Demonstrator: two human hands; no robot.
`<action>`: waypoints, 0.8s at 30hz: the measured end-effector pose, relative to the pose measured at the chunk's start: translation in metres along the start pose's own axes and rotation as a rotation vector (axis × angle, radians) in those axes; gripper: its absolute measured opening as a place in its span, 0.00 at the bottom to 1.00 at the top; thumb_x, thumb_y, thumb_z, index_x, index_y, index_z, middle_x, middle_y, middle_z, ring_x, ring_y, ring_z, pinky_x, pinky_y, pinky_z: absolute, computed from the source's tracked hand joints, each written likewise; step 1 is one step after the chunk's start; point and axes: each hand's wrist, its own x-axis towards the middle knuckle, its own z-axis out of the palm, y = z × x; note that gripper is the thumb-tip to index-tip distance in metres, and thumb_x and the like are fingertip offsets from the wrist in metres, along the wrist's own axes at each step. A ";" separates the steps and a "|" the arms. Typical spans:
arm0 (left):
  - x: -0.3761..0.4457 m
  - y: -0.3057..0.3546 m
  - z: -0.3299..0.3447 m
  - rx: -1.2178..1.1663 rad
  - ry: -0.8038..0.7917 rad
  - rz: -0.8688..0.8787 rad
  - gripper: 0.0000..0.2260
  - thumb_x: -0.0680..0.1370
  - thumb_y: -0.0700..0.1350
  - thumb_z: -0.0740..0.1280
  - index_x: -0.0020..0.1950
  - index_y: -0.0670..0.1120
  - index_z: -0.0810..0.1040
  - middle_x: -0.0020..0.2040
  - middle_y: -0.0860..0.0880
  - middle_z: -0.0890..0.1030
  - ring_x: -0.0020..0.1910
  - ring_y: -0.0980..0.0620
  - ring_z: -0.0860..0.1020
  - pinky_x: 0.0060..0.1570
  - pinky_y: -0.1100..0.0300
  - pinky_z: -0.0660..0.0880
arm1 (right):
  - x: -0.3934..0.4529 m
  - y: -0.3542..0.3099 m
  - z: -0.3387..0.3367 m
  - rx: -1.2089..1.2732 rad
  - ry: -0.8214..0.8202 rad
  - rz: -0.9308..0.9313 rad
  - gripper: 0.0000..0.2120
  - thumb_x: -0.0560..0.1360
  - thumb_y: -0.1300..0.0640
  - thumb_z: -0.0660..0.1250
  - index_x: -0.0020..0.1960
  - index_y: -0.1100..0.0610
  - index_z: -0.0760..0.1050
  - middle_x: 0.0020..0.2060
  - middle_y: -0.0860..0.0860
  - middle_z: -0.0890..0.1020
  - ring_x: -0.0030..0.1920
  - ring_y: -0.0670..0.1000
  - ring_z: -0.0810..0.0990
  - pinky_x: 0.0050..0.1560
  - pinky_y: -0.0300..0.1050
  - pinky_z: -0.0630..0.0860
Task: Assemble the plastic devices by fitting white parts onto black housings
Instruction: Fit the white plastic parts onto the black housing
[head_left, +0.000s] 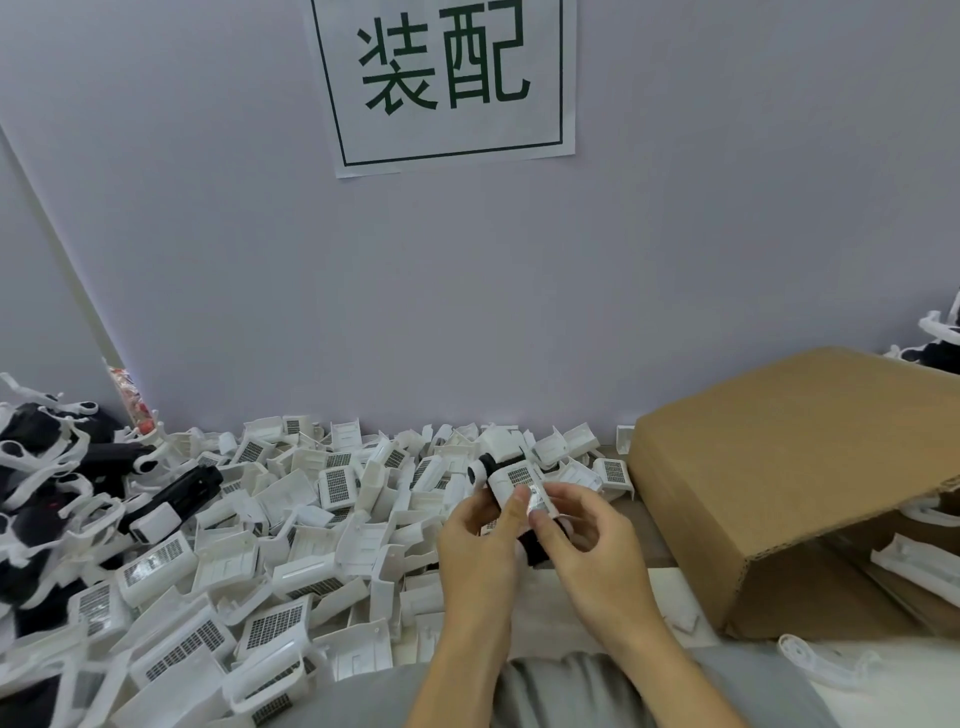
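Both hands grip one device above the lap: the left hand (480, 540) curls round the housing (535, 545) from the left, and the right hand (582, 540) pinches the white part (511, 480) from the right. Its long axis runs from the near right up to the far left, black end (480, 470) farthest. The part looks nearly seated; pressing along that axis should finish it. Spare parts (291, 525) lie heaped to the left.

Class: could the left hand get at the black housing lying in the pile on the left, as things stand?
Probably not yet: the left hand grips the part-built device. Nothing covers the black housing.
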 end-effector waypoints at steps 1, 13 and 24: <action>0.000 0.001 0.000 -0.065 -0.030 -0.033 0.09 0.78 0.48 0.72 0.53 0.44 0.85 0.51 0.47 0.87 0.53 0.47 0.85 0.55 0.49 0.80 | -0.002 -0.001 0.000 -0.015 -0.033 -0.007 0.12 0.75 0.59 0.74 0.53 0.46 0.79 0.48 0.35 0.84 0.52 0.36 0.81 0.49 0.28 0.75; -0.002 0.010 -0.002 -0.091 0.164 0.077 0.07 0.80 0.43 0.69 0.45 0.43 0.84 0.38 0.47 0.83 0.39 0.48 0.78 0.40 0.57 0.75 | 0.008 -0.008 -0.025 0.163 0.146 0.154 0.07 0.79 0.59 0.68 0.57 0.53 0.78 0.47 0.51 0.83 0.37 0.40 0.81 0.32 0.31 0.75; -0.007 0.012 -0.001 -0.137 -0.013 0.081 0.14 0.83 0.49 0.60 0.57 0.56 0.85 0.56 0.54 0.85 0.56 0.52 0.80 0.53 0.54 0.75 | 0.010 -0.006 -0.029 0.371 0.024 0.275 0.09 0.77 0.61 0.66 0.44 0.65 0.82 0.37 0.56 0.80 0.40 0.56 0.77 0.44 0.53 0.72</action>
